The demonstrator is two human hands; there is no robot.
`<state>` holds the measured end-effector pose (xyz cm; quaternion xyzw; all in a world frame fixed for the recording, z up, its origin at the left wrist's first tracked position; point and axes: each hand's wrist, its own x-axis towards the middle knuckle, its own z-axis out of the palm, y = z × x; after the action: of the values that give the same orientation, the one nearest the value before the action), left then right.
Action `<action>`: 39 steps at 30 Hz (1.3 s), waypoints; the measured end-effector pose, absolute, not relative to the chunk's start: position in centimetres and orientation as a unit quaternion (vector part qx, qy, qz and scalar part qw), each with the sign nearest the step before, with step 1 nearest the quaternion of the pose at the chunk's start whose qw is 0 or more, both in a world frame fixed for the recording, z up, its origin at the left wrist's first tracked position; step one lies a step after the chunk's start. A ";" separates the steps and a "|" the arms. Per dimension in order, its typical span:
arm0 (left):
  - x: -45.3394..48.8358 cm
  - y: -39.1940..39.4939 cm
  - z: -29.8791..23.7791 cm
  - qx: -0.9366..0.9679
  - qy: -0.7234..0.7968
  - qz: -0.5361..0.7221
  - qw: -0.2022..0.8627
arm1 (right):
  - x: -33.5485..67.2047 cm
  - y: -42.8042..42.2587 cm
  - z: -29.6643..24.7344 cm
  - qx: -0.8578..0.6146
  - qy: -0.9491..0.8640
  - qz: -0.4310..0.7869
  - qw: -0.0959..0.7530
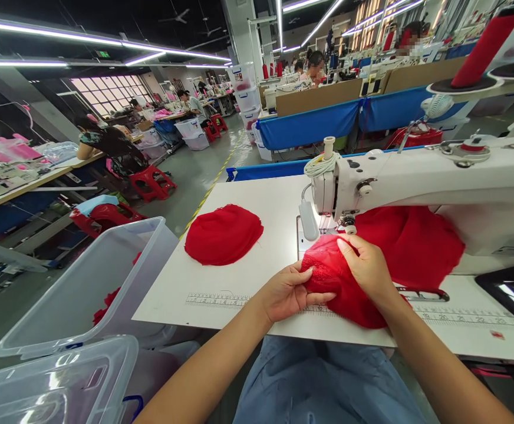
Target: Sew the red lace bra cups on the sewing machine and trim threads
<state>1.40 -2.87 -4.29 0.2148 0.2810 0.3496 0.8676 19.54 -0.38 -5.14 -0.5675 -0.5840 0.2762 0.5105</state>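
Note:
Both my hands hold a red lace fabric piece on the white sewing table, just in front of the needle area of the white sewing machine. My left hand pinches the piece's left edge with closed fingers. My right hand lies on top of it, fingers curled and pressing it down. More red fabric is spread under the machine arm to the right. A round stack of red fabric pieces lies apart on the table to the left.
A clear plastic bin with red scraps stands left of the table, another clear bin below it. A dark tablet lies at right. Red thread cones stand above the machine. Other workers sit at tables and red stools beyond the aisle.

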 end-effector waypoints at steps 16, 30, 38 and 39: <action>0.0 -2.5 -3.5 0.494 0.414 0.446 0.621 | 19.9 -5.6 -1.9 -0.442 -0.661 0.370 0.481; -1.3 -2.2 -2.3 0.484 0.378 0.447 0.650 | 18.3 -6.4 -4.5 -0.454 -0.730 0.257 0.442; -1.0 -2.4 -2.4 0.338 0.329 0.506 0.722 | 17.1 -9.2 -5.3 -0.377 -0.889 0.158 0.208; -0.9 -2.8 -2.3 0.355 0.334 0.505 0.712 | 17.5 -9.5 -4.9 -0.354 -0.886 0.211 0.211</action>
<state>-0.91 -2.78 -2.33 0.3552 0.3335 0.5051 0.7124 17.47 -9.54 -4.93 -0.3545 -0.8864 0.2106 0.2106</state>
